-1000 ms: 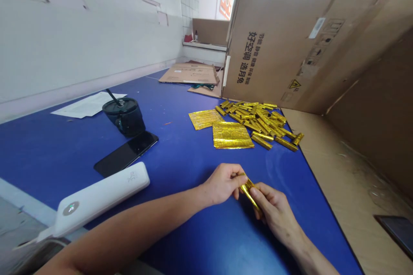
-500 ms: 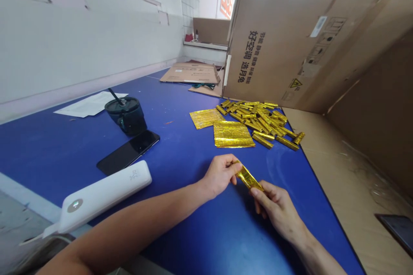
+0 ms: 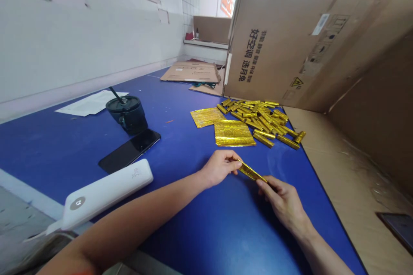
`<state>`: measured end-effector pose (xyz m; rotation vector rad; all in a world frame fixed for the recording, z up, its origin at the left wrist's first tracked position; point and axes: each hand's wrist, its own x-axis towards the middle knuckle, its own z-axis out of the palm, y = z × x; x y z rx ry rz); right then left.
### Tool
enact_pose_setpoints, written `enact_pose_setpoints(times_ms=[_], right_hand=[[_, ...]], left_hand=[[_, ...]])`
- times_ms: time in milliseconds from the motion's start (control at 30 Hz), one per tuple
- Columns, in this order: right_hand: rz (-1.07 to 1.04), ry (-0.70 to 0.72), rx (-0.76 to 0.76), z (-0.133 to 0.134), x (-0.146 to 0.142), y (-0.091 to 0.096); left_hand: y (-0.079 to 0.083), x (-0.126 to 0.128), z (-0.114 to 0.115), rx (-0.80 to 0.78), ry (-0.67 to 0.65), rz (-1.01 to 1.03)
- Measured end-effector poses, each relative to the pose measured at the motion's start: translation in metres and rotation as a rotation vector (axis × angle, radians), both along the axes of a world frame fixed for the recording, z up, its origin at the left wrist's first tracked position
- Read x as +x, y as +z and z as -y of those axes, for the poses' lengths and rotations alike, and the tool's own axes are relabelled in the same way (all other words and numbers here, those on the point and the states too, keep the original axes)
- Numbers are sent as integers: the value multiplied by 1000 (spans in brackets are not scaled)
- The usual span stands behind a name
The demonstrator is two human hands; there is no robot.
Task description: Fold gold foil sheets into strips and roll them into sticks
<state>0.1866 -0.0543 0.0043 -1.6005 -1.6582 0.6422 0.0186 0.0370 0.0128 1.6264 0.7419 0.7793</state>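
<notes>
Between my hands a narrow strip of folded gold foil paper [image 3: 251, 172] slants down to the right, above the blue table. My left hand [image 3: 222, 166] pinches its upper left end between thumb and fingers. At the lower right end, my right hand [image 3: 282, 200] grips it, thumb on top, with its other fingers partly hidden. Just beyond my hands lie two stacks of flat gold foil sheets, a nearer stack [image 3: 234, 133] and a farther one [image 3: 206, 117]. To their right is a loose pile of folded gold foil pieces [image 3: 266, 121].
On the left of the blue table [image 3: 180, 146] are a dark lidded mug [image 3: 129, 116] with a straw, a black phone [image 3: 130, 150], a long white device [image 3: 108, 193] and white paper [image 3: 85, 104]. A large cardboard box [image 3: 284, 43] stands behind the pile; flattened cardboard [image 3: 190, 71] lies farther back.
The gold foil strip has turned and now shows a narrower side. My right hand has moved slightly right and up; my left hand still pinches the other end.
</notes>
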Motion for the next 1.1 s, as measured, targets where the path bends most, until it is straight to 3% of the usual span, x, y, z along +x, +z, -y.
enact_pose_setpoints(times_ms=[33,133,200,300,600,767,900,1100], right_hand=[[101,-14,80,-1,4,-3],[477,-67,250,-4,13,-9],[713,-81,263,-5,14,-11],[912,-55,208,-4,9,-8],[1001,-28,83,-1,3,1],[933,32,140,3,-3,6],[885,174,123,7,-16,7],[933,169,30,9,-27,10]], left_hand=[[2,-3,-2,77,-7,-31],[5,-10,-7,537,-40,-269],[4,-13,-7,768,-101,-450],[0,-13,-4,934,-176,-630],[-8,-5,5,1115,-185,-733],[-11,-4,8,1139,-179,-762],[-8,-4,9,1143,-185,-781],[-1,-4,13,1155,-201,-848]])
